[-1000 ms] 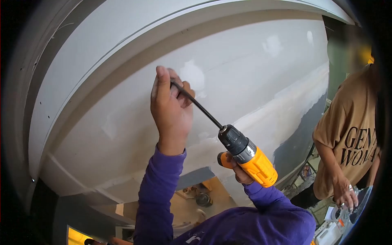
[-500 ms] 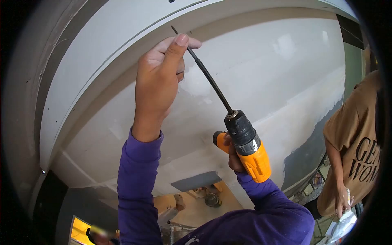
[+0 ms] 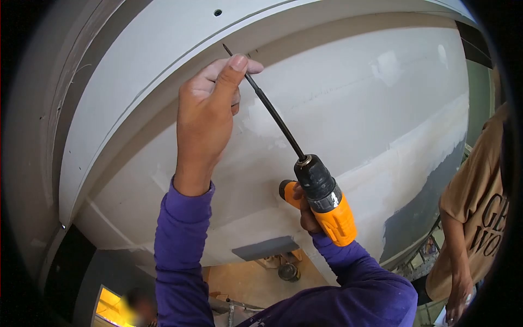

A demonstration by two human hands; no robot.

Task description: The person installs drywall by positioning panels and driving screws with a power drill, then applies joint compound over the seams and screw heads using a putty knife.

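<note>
long bit (image 3: 272, 117) pinched near tip by left hand (image 3: 210, 114); drill (image 3: 327, 204) gripped by right hand (image 3: 306, 213); axis slanted up-left into ceiling (image 3: 354, 103).

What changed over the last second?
The left hand and bit tip rose from the patched wall to the upper panel edge; the drill followed. The left hand still pinches the bit, and the right hand still grips the drill.

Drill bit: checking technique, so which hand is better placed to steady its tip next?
Left. The left hand pinches the bit just below its tip at the ceiling; the right hand sits far back, gripping the drill.
</note>
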